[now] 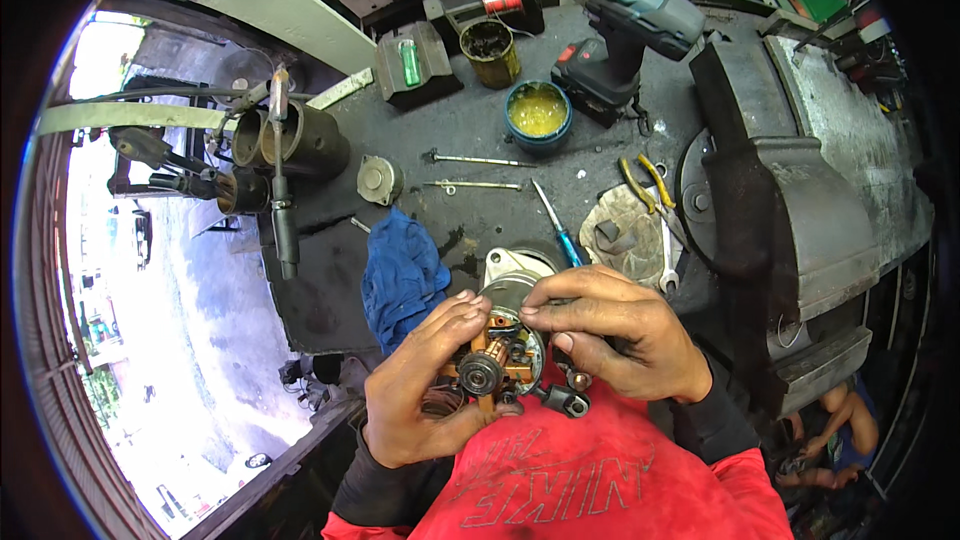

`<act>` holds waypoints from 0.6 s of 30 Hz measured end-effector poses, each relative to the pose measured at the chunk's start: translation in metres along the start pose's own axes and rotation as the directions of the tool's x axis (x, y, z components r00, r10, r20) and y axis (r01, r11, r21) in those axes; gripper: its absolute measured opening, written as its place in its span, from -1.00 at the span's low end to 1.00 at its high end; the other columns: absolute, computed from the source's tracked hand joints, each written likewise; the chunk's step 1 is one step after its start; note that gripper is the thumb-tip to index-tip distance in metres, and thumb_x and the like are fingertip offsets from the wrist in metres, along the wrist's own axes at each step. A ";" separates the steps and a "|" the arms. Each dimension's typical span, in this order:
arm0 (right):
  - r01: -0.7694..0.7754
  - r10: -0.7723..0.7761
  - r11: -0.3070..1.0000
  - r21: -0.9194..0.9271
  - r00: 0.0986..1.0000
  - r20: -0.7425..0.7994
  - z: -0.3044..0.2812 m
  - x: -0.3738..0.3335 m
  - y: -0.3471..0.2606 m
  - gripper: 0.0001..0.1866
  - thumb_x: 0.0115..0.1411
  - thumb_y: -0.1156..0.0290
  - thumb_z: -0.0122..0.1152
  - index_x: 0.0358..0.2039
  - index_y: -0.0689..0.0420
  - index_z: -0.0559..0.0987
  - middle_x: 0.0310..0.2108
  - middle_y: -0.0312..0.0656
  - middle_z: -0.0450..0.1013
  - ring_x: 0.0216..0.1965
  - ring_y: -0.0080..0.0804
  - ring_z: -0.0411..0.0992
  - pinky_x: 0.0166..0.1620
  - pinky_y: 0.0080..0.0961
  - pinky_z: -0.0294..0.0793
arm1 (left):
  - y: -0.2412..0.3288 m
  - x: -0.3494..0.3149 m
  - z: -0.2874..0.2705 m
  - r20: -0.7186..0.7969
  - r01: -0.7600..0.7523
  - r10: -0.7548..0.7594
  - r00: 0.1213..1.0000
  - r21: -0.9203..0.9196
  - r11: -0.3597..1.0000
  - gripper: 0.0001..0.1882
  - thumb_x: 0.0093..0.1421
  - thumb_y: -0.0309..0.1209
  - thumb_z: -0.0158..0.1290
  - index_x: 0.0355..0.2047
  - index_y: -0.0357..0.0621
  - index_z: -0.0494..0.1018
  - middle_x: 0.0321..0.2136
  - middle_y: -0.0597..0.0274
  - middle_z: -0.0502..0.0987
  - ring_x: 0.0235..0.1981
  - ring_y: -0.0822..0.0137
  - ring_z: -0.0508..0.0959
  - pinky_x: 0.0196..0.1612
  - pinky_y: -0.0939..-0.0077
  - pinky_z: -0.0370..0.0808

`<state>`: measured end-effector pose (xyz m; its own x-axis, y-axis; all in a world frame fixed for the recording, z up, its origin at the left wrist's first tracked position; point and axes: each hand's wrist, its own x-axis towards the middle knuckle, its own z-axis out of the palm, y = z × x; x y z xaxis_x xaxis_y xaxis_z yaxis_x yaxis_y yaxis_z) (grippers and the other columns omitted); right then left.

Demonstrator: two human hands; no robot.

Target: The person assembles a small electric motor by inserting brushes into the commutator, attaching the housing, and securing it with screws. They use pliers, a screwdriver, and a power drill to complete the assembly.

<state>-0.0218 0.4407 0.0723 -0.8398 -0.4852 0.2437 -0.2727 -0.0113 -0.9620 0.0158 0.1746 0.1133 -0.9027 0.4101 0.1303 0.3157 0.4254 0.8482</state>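
Note:
A starter motor (pixel 508 296) with its end uncovered sits at the near edge of the bench, tilted toward me. A round bearing (pixel 480 373), a copper commutator and orange-brown brush holder parts show at the uncovered end. My left hand (pixel 425 380) is wrapped round its left side, thumb below and fingers on top. At the right rim, thumb and fingertips of my right hand (pixel 620 330) are pinched together beside the brush holder; what lies between them is too small to make out. A blue-handled screwdriver (pixel 567 243) lies just beyond.
A blue cloth (pixel 402 272) lies left of the motor. Yellow-handled pliers (pixel 640 185) and a wrench (pixel 668 258) rest on a stained rag (pixel 612 225) at right. Farther back are a grease tub (pixel 538 145), a can (pixel 490 65) and a cordless impact wrench (pixel 630 15). A person (pixel 835 435) is at lower right.

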 end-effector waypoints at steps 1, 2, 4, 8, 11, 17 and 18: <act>-0.032 0.032 0.999 -0.002 0.999 0.026 -0.001 0.000 0.002 -0.67 0.29 0.53 0.31 0.07 0.16 0.71 0.07 -0.12 0.60 0.09 -0.11 0.57 0.17 -0.24 0.48 | 0.002 0.000 0.000 -0.003 0.026 -0.026 1.000 -0.008 1.000 -0.09 -0.03 -0.30 0.60 0.27 -0.39 0.45 0.20 -0.25 0.58 0.31 -0.10 0.55 0.41 0.01 0.43; -0.040 0.040 0.999 0.009 0.998 0.038 -0.002 0.000 0.003 -0.66 0.29 0.53 0.31 0.08 0.16 0.71 0.08 -0.12 0.60 0.09 -0.11 0.57 0.18 -0.24 0.47 | 0.004 0.000 0.000 -0.007 0.047 -0.047 0.999 -0.011 0.999 -0.12 -0.04 -0.35 0.59 0.26 -0.38 0.46 0.20 -0.21 0.59 0.31 -0.11 0.55 0.42 -0.01 0.42; -0.037 0.034 0.998 0.052 0.998 0.047 -0.003 -0.002 0.004 -0.65 0.31 0.52 0.31 0.10 0.18 0.70 0.10 -0.10 0.58 0.10 -0.09 0.57 0.18 -0.23 0.48 | 0.008 0.000 0.000 -0.014 0.068 -0.068 0.998 -0.006 0.998 -0.14 -0.06 -0.41 0.57 0.25 -0.37 0.47 0.20 -0.18 0.60 0.31 -0.12 0.55 0.42 -0.02 0.42; -0.073 0.058 0.981 0.181 0.995 0.087 -0.005 -0.007 0.005 -0.61 0.36 0.48 0.27 0.18 0.26 0.67 0.16 0.04 0.55 0.20 -0.06 0.53 0.28 -0.18 0.46 | 0.016 0.000 0.003 -0.022 0.102 -0.102 0.995 0.004 0.995 -0.13 -0.05 -0.44 0.57 0.26 -0.37 0.44 0.20 -0.19 0.59 0.31 -0.12 0.55 0.40 0.01 0.44; -0.047 0.040 0.996 0.078 0.995 0.096 -0.008 -0.009 0.004 -0.60 0.35 0.48 0.29 0.18 0.28 0.66 0.16 0.05 0.55 0.21 -0.06 0.53 0.28 -0.18 0.47 | 0.021 0.004 0.002 -0.007 0.098 -0.098 0.995 0.070 0.993 -0.14 -0.04 -0.43 0.58 0.26 -0.36 0.43 0.21 -0.19 0.57 0.30 -0.11 0.56 0.38 0.07 0.48; -0.017 0.017 0.999 0.046 1.000 -0.003 0.001 -0.012 -0.004 -0.55 0.31 0.44 0.32 0.21 0.18 0.64 0.15 0.00 0.56 0.18 -0.02 0.54 0.23 -0.19 0.50 | 0.032 0.013 -0.009 0.102 0.042 -0.076 0.992 0.301 0.953 -0.03 -0.05 -0.25 0.62 0.30 -0.35 0.39 0.24 -0.15 0.56 0.29 0.00 0.57 0.37 0.15 0.47; -0.005 0.006 0.998 0.057 1.000 -0.019 0.004 -0.013 -0.004 -0.54 0.30 0.42 0.32 0.22 0.14 0.64 0.14 -0.03 0.55 0.17 0.00 0.55 0.22 -0.18 0.51 | 0.035 0.012 -0.009 0.104 0.047 -0.081 0.991 0.299 0.953 -0.05 -0.05 -0.30 0.61 0.30 -0.34 0.39 0.24 -0.16 0.55 0.29 -0.03 0.57 0.36 0.16 0.49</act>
<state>-0.0076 0.4440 0.0728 -0.8505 -0.4682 0.2398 -0.2409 -0.0586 -0.9688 0.0133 0.1869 0.1492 -0.8900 0.4559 0.0071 0.3462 0.6657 0.6610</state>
